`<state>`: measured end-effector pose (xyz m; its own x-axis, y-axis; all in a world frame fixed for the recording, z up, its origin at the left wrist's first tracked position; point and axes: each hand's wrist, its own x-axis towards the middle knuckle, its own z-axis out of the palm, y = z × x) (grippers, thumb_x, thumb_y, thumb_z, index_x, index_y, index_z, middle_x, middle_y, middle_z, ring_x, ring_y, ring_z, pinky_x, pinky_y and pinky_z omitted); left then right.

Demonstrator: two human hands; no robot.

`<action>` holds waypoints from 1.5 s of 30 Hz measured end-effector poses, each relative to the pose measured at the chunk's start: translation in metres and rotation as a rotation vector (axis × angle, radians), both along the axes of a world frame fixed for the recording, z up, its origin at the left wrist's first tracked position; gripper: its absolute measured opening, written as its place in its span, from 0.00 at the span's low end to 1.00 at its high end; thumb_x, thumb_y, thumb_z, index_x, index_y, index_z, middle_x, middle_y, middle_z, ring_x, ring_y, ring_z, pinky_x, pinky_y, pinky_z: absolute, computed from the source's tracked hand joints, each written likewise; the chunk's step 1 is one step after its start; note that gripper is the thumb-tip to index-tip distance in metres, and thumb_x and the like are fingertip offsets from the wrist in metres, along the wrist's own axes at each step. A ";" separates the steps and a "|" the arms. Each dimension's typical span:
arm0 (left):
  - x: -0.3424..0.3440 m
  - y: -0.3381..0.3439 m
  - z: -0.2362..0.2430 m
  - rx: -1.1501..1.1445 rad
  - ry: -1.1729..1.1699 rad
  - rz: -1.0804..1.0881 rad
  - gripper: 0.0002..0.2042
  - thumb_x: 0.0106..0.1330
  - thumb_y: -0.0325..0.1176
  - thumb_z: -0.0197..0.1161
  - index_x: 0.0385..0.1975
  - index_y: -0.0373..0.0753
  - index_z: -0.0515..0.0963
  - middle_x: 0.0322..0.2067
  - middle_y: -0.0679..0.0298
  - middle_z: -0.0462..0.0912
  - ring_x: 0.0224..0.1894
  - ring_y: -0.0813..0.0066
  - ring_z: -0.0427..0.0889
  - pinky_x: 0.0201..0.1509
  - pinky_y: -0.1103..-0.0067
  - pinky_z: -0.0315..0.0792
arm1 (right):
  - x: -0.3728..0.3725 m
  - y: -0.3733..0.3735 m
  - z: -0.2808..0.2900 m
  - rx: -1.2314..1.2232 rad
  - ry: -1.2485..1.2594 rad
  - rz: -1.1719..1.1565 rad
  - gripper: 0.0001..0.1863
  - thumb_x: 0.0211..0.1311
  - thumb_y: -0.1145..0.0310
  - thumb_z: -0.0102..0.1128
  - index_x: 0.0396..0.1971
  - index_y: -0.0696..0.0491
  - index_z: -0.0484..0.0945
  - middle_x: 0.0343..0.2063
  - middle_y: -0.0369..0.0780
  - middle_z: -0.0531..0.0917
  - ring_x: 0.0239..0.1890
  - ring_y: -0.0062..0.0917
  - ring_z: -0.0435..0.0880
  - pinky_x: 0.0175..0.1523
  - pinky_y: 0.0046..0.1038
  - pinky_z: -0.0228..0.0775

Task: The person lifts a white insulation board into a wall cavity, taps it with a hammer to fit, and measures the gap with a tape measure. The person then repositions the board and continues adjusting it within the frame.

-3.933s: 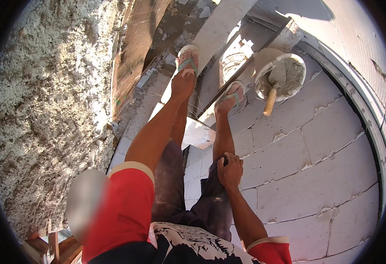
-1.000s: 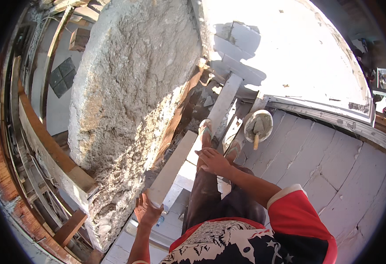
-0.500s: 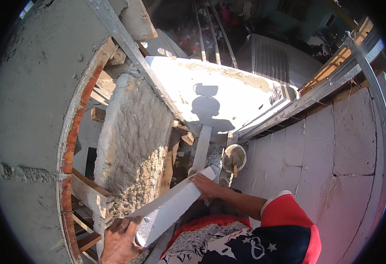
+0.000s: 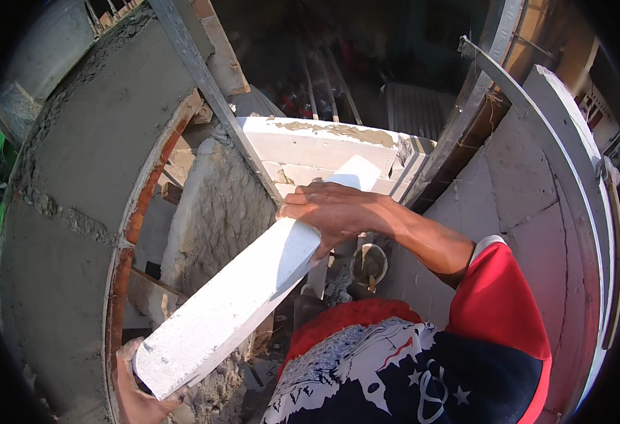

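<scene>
A long white lightweight concrete block (image 4: 225, 304) slants up across the middle, held in both hands. My left hand (image 4: 140, 381) grips its lower end at bottom left. My right hand (image 4: 324, 215) is wrapped over its upper part, fingers bent round the top. Behind it is a low white block wall (image 4: 288, 145) with wet mortar along its top. Below my right arm sits a bucket of grey mortar (image 4: 368, 256) with a wooden-handled trowel (image 4: 370, 281) in it.
A grey plastered wall (image 4: 62, 268) with an orange-edged opening fills the left. A rough concrete slab (image 4: 204, 212) stands beside it. Metal rails (image 4: 197, 85) flank the white wall. A block wall (image 4: 522, 184) runs down the right, above a drop to a dark yard.
Both hands have taken hold of the block and lifted it from near my feet. It is higher and farther forward. The view has swung up from my legs to the wall.
</scene>
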<state>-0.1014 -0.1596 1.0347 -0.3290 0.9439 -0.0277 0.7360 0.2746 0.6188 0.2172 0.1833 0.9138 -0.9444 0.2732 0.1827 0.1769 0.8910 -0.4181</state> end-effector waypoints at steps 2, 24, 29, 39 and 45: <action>0.014 0.002 -0.004 0.186 -0.143 0.009 0.42 0.43 0.41 0.83 0.59 0.35 0.69 0.51 0.54 0.77 0.55 0.61 0.81 0.58 0.66 0.75 | -0.020 0.014 0.024 0.001 -0.069 0.053 0.38 0.39 0.62 0.84 0.54 0.58 0.77 0.50 0.46 0.82 0.57 0.42 0.79 0.61 0.40 0.72; -0.047 0.441 0.001 0.204 0.485 -0.529 0.41 0.43 0.28 0.81 0.62 0.35 0.71 0.56 0.50 0.79 0.62 0.51 0.76 0.68 0.61 0.69 | 0.042 0.231 0.108 0.148 -0.515 -0.605 0.44 0.44 0.60 0.85 0.59 0.56 0.68 0.51 0.50 0.78 0.56 0.41 0.80 0.61 0.41 0.76; -0.027 0.546 0.025 0.129 0.676 -0.654 0.39 0.43 0.28 0.80 0.60 0.35 0.72 0.56 0.50 0.79 0.62 0.51 0.75 0.69 0.65 0.68 | 0.068 0.272 0.092 0.156 -0.549 -0.734 0.47 0.47 0.52 0.83 0.61 0.59 0.66 0.52 0.52 0.78 0.59 0.46 0.78 0.65 0.41 0.73; -0.001 0.653 0.037 0.048 0.947 -0.726 0.44 0.42 0.32 0.84 0.63 0.34 0.69 0.59 0.50 0.79 0.64 0.55 0.76 0.69 0.68 0.72 | 0.082 0.305 0.079 0.111 -0.607 -0.832 0.61 0.40 0.37 0.80 0.65 0.65 0.62 0.53 0.56 0.76 0.60 0.47 0.77 0.67 0.44 0.72; 0.000 0.690 0.027 -0.076 0.911 -0.753 0.43 0.42 0.31 0.82 0.62 0.34 0.67 0.58 0.48 0.78 0.63 0.50 0.76 0.67 0.66 0.71 | 0.081 0.310 0.073 0.092 -0.633 -0.853 0.60 0.40 0.36 0.80 0.64 0.65 0.64 0.50 0.56 0.78 0.57 0.48 0.81 0.63 0.41 0.77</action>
<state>-0.1009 0.5299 1.0614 0.3821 0.9142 -0.1349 0.8891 -0.4035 -0.2162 0.2980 0.4930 0.9866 -0.3778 0.8992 -0.2209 0.9188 0.3936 0.0308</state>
